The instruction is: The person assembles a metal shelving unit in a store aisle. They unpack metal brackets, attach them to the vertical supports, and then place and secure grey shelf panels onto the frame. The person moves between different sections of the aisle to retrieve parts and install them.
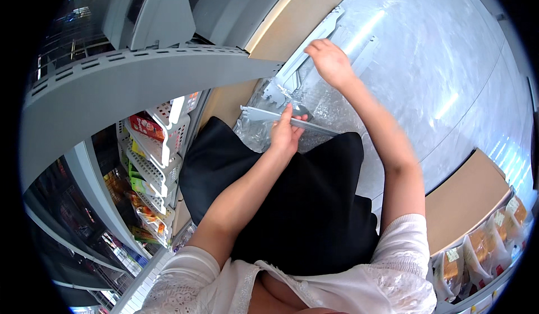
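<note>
The left hand (285, 137) wraps its fingers around a pale metal bracket (263, 114) just beyond the knees (216, 145), gripped mid-length apparently for balance, over clear plastic wrap (254, 132). The right hand (330, 62) curls beside more brackets (300, 57) on the floor (438, 83); whether its fingers hold anything cannot be told. Shelving (163, 73) hems in the left; open floor stretches right.

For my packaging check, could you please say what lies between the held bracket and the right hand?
In the head view, crumpled clear plastic shows between the held bracket and the right hand.
</note>
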Demonstrator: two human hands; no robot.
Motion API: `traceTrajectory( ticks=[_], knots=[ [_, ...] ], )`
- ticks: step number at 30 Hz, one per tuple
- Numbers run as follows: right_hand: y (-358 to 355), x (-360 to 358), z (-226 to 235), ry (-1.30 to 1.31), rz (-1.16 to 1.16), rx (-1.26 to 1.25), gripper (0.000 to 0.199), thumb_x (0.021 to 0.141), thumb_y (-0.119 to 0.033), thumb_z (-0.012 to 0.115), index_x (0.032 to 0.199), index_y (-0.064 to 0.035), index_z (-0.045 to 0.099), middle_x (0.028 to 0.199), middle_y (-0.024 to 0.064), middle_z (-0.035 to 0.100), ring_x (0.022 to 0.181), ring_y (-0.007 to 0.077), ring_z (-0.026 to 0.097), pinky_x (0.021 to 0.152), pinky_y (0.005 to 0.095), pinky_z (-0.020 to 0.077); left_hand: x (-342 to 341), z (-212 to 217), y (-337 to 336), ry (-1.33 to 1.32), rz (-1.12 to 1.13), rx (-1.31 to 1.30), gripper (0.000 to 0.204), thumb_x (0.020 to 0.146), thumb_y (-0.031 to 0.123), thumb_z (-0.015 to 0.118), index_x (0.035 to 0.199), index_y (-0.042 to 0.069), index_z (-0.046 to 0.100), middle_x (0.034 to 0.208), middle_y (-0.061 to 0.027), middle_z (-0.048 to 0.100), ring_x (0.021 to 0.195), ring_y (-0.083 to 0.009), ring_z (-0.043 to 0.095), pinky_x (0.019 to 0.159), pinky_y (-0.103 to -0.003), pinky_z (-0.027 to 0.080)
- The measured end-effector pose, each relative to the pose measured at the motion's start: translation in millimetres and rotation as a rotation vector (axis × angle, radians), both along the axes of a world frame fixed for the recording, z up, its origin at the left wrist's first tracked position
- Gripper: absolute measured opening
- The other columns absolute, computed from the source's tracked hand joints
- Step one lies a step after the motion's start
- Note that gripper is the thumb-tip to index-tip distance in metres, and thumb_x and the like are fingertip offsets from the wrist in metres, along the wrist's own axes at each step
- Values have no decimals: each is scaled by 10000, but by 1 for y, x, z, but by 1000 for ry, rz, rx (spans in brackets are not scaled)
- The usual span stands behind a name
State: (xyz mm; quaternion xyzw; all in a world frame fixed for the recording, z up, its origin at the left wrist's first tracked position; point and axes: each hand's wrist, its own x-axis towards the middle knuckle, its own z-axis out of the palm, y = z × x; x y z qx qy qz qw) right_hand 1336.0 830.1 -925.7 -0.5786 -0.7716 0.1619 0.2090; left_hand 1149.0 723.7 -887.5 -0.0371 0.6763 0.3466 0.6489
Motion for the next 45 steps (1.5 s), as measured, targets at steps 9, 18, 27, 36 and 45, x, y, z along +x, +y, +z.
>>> traceTrajectory(
  ticks=[9,18,27,36,45],
  knots=[
    [14,-9,-50,-223,267,139,194,804,-120,492,987,-137,553,1013,0,550,1056,179,511,995,362,362,-6,-20,-12,-38,26,-34,337,842,345,685,829,94,459,824,-66,548,889,-278,644,790,-396,499],
    [-19,18,-57,-108,268,277,166,782,-132,508,939,-127,561,994,6,554,1034,178,515,908,340,383,-1,-30,-16,0,35,-38,326,849,329,676,815,84,463,833,-80,558,869,-279,652,783,-386,503],
    [-38,23,-60,-317,352,25,170,806,-143,502,963,-132,564,1001,-1,554,1023,157,504,843,311,400,-2,-32,-13,-2,19,-30,340,846,327,679,830,67,461,832,-80,547,855,-273,651,750,-379,536],
    [-28,22,-59,-423,359,-27,161,712,-104,607,871,-108,583,910,38,598,904,193,580,724,320,482,6,-18,-8,7,-22,-11,323,846,307,681,855,62,472,822,-72,541,851,-270,643,776,-389,531],
    [-114,68,74,-301,-26,-424,201,717,-141,671,808,-40,522,699,122,627,669,306,632,563,398,488,8,-6,3,-400,-205,147,287,907,344,594,840,70,541,810,-81,596,896,-265,635,835,-396,522]
  ],
)
